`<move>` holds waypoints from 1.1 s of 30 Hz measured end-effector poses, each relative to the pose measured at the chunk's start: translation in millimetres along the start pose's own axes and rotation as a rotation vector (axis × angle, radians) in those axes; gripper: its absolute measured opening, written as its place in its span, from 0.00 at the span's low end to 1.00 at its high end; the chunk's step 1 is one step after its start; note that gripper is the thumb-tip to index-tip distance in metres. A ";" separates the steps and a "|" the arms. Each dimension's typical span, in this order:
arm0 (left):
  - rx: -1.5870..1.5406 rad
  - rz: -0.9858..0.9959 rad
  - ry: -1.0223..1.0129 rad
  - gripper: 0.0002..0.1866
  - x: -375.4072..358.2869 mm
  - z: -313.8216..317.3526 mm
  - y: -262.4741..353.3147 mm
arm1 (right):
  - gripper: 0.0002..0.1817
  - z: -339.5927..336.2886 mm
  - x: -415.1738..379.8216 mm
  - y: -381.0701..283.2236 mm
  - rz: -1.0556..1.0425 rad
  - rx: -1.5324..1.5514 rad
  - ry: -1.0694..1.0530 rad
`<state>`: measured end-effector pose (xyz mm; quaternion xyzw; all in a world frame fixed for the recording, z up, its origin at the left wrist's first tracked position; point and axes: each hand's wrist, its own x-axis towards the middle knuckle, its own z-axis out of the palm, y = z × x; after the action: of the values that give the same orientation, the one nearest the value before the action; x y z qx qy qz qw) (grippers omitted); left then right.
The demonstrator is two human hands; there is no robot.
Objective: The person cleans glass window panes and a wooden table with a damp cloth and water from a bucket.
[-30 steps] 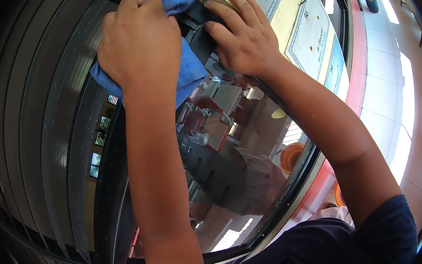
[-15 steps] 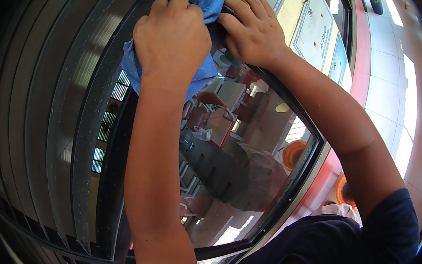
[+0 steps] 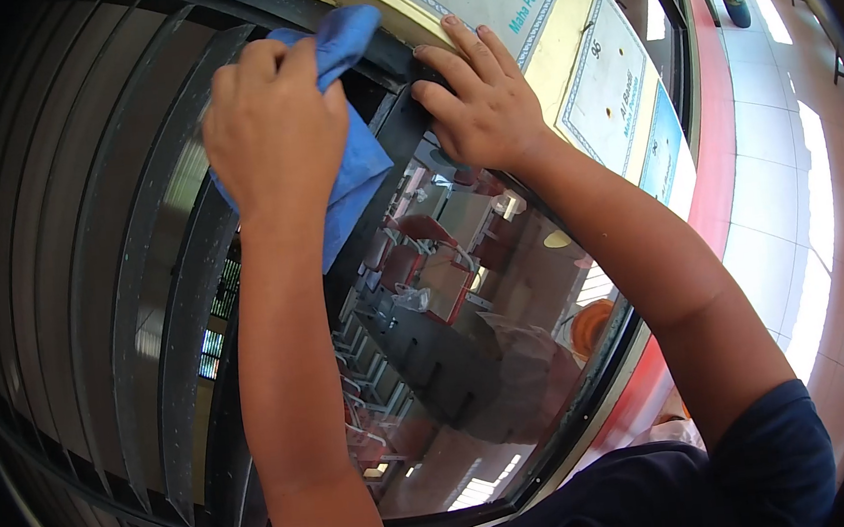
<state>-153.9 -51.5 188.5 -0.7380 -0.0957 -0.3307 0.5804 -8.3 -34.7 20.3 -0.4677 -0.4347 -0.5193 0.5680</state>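
My left hand is closed around a blue cloth, at the top of the dark window frame beside the louvre slats. One fold of the cloth sticks up above my fingers, and the rest hangs below the hand. My right hand lies with fingers stretched out on the frame's upper corner, its fingertips near the pale yellow wall. Between my forearms is the glass pane, with chairs and desks visible through or in it.
Dark louvre slats fill the left side. Printed signs are fixed to the yellow wall. A tiled walkway runs along the right, with a dark bin at its far end.
My left hand has moved left and slightly down with the cloth, toward the louvre slats. My right hand has shifted a little left and down in view; the camera has also moved.
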 end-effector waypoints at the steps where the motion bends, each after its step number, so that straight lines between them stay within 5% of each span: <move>1: 0.035 -0.050 0.022 0.12 2.5 -0.1 -5.8 | 0.17 0.3 -0.1 1.4 -0.001 -0.013 0.009; 3: 0.108 -0.073 0.041 0.08 3.0 4.3 -3.9 | 0.17 1.0 -0.3 -0.2 -0.010 -0.017 0.018; 6: 0.246 -0.081 -0.229 0.14 4.5 8.2 19.9 | 0.17 4.6 -2.1 1.0 -0.013 -0.018 0.037; 10: 0.119 -0.038 -0.053 0.07 -8.2 21.4 36.1 | 0.19 3.7 -2.1 1.1 -0.021 -0.022 0.039; 16: -0.105 0.127 -0.097 0.08 -17.2 17.3 38.8 | 0.17 -4.2 3.6 -4.8 -0.036 -0.033 0.050; 20: -0.186 0.144 -0.381 0.12 -6.3 6.4 26.9 | 0.21 1.7 -3.1 3.9 -0.034 -0.005 0.016; 27: -0.249 0.008 -0.383 0.16 -10.1 8.2 32.2 | 0.18 -0.9 -1.4 4.7 -0.040 0.004 -0.009; 33: -0.253 -0.042 -0.710 0.20 15.2 0.4 28.0 | 0.21 0.6 -2.7 1.1 -0.047 -0.007 0.023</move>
<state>-127.5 -63.5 175.3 -0.8705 -0.2643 -0.0752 0.4083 -7.4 -33.6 17.7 -0.4530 -0.4372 -0.5395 0.5591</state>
